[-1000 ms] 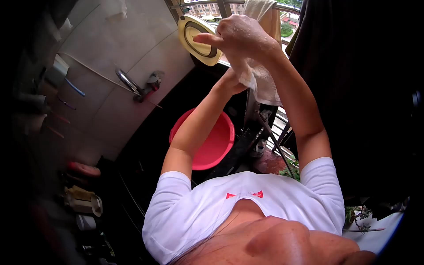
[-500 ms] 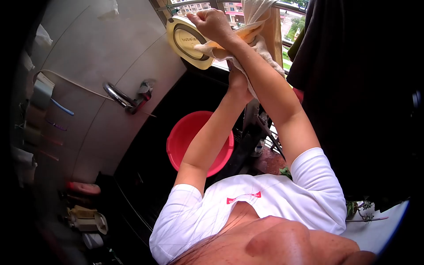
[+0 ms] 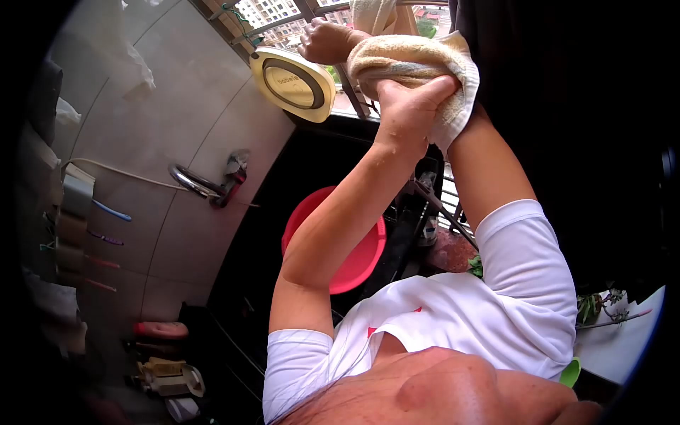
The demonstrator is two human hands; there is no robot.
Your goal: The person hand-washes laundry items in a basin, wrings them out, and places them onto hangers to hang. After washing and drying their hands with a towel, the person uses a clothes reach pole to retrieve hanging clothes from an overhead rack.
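Observation:
A cream towel (image 3: 411, 60) is wrapped round my right forearm, its white hem hanging near the elbow. My left hand (image 3: 414, 106) is closed on it, thumb stretched along the cloth, pressing it against the arm. Past the towel, my right hand (image 3: 326, 41) reaches out to the left by the window bars, its fingers curled in and nothing seen in them. Just below that hand hangs a yellow collapsible basin (image 3: 294, 83) with a grey ring, against the wall corner.
Below my left forearm sits a red basin (image 3: 361, 262). A chrome tap (image 3: 202, 183) juts from the tiled wall at left, with toothbrushes (image 3: 110, 210) hanging nearby. Dark cloth (image 3: 510, 85) hangs at right. A pale cloth (image 3: 373, 15) hangs at the window.
My left hand has come up over the forearm with the towel, which was hanging under it and now covers it. My right hand has lowered slightly. The view has shifted a little.

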